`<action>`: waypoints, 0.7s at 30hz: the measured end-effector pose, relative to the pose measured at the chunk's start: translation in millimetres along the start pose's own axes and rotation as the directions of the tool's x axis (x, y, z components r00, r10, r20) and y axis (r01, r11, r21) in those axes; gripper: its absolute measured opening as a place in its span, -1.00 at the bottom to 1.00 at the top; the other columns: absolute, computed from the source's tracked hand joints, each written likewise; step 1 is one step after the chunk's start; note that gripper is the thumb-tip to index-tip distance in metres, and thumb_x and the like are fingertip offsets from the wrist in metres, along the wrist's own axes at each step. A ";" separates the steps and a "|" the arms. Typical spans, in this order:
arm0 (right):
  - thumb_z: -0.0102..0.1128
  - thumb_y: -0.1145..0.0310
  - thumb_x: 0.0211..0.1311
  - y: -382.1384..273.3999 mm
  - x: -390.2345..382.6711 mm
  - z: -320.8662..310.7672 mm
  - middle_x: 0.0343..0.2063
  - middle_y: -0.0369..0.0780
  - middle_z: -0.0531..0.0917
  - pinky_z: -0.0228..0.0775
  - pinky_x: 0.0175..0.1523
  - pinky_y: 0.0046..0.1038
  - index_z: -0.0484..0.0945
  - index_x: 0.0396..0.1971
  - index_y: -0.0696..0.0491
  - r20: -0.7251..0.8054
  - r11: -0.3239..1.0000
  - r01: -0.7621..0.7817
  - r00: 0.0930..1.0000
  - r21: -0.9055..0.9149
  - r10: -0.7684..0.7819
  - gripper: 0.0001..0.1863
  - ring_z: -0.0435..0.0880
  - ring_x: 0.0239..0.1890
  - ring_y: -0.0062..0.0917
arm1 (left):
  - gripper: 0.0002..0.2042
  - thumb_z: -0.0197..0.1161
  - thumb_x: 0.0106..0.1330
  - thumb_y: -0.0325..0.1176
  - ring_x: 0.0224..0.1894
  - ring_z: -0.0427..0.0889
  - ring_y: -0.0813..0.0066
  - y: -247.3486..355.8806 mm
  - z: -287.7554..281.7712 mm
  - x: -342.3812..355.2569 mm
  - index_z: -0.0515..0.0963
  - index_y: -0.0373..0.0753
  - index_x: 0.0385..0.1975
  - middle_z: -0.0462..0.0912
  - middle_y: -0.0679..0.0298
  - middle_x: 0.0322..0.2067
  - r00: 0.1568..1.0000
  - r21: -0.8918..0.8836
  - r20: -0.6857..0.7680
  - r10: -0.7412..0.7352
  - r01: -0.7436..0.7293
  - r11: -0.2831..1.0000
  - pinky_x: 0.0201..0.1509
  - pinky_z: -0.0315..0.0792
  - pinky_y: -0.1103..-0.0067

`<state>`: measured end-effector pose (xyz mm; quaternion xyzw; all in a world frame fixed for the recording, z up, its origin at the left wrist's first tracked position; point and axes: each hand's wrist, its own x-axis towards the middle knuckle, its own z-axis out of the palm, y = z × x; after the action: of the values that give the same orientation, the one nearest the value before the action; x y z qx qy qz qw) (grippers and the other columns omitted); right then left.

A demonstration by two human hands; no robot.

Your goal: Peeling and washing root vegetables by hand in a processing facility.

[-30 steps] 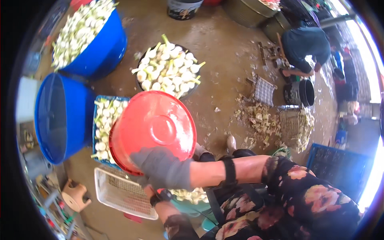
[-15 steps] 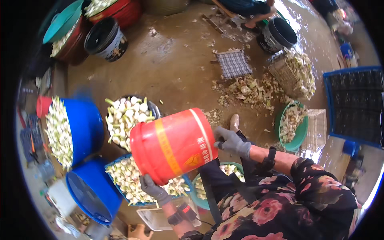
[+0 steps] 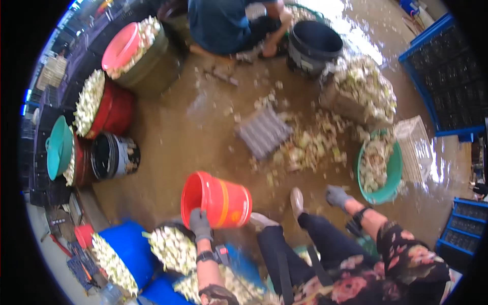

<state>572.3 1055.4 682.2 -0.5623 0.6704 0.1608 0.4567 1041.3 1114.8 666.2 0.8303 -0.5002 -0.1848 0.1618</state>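
Observation:
My left hand [image 3: 200, 225], in a grey glove, grips the rim of a red bucket [image 3: 229, 203] with a yellow band. The bucket hangs tilted on its side, its mouth turned left; the part of the inside that shows is bare red. My right hand [image 3: 336, 196], also gloved in grey, is apart from the bucket, above the floor to the right of my legs. Its fingers look curled in, with nothing visible in them. Below the bucket stands a dark tub of whitish garlic bulbs [image 3: 173, 249]. More trimmed garlic bulbs [image 3: 223, 284] fill a blue crate beside it.
A blue barrel [image 3: 129, 249] of bulbs stands at left. Red tubs [image 3: 114, 109] and a black bucket [image 3: 114, 155] line the far left. Peelings [image 3: 315, 142] and a checked stool [image 3: 264, 132] are ahead. A green basin [image 3: 396, 175] stands right. A co-worker [image 3: 223, 25] sits at the back.
My right hand has let go of the red bucket and moved right. The bucket has swung mouth-left, held by my left hand alone. My view has shifted, bringing the co-worker further into sight.

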 end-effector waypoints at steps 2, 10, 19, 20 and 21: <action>0.03 0.40 -0.21 33.4 8.2 -23.0 -0.50 -0.12 0.54 0.34 -0.33 -0.44 0.47 -0.48 0.05 -0.051 0.987 -0.149 0.987 0.058 0.152 -0.81 0.52 -0.40 -0.35 | -0.90 0.10 -0.06 -0.43 -0.46 0.38 0.15 -1.1 18.4 30.1 0.37 -0.32 -0.59 0.39 0.05 -0.55 0.998 0.121 0.065 0.017 -0.024 0.992 -0.37 0.27 0.43; -0.03 0.60 -0.20 54.7 92.1 14.8 -0.72 -0.24 0.50 0.33 -0.60 -0.54 0.47 -0.61 0.10 0.018 0.792 -0.414 0.890 0.448 0.455 -0.89 0.48 -0.68 -0.56 | -0.88 0.02 -0.01 -0.34 -0.43 0.36 0.12 -67.1 87.2 131.8 0.35 -0.26 -0.59 0.37 0.08 -0.53 0.991 0.394 0.012 0.133 -0.127 0.910 -0.37 0.26 0.36; -0.02 0.49 -0.03 -42.9 278.2 148.4 -0.63 -0.24 0.47 0.30 -0.50 -0.58 0.35 -0.28 0.17 0.148 0.501 -0.166 0.986 0.849 0.076 -0.76 0.44 -0.59 -0.58 | -0.78 0.03 -0.01 -0.19 -0.41 0.40 0.12 -118.5 142.5 134.4 0.35 -0.23 -0.59 0.39 0.11 -0.52 0.799 0.461 0.586 -0.134 -0.193 0.866 -0.36 0.28 0.36; -0.02 0.45 -0.01 -33.0 300.3 164.3 -0.63 -0.27 0.46 0.27 -0.51 -0.59 0.35 -0.29 0.15 0.118 0.477 -0.058 0.988 0.877 -0.098 -0.77 0.41 -0.58 -0.61 | -0.78 0.04 -0.02 -0.19 -0.41 0.39 0.11 -111.4 155.8 130.0 0.34 -0.23 -0.61 0.38 0.10 -0.54 0.752 0.418 0.650 -0.109 -0.234 0.878 -0.37 0.27 0.36; -0.02 0.41 0.00 -26.3 318.8 179.0 -0.63 -0.29 0.44 0.24 -0.51 -0.59 0.36 -0.30 0.12 0.114 0.408 -0.009 0.965 0.913 -0.235 -0.78 0.38 -0.57 -0.64 | -0.77 0.06 -0.04 -0.17 -0.41 0.39 0.11 -110.5 164.3 127.0 0.34 -0.23 -0.62 0.38 0.10 -0.55 0.752 0.393 0.653 -0.086 -0.240 0.887 -0.38 0.26 0.35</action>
<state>689.0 984.0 342.1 -0.2485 0.5541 -0.1958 0.7699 1104.2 1037.4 453.2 0.7045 -0.5885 -0.3340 -0.2139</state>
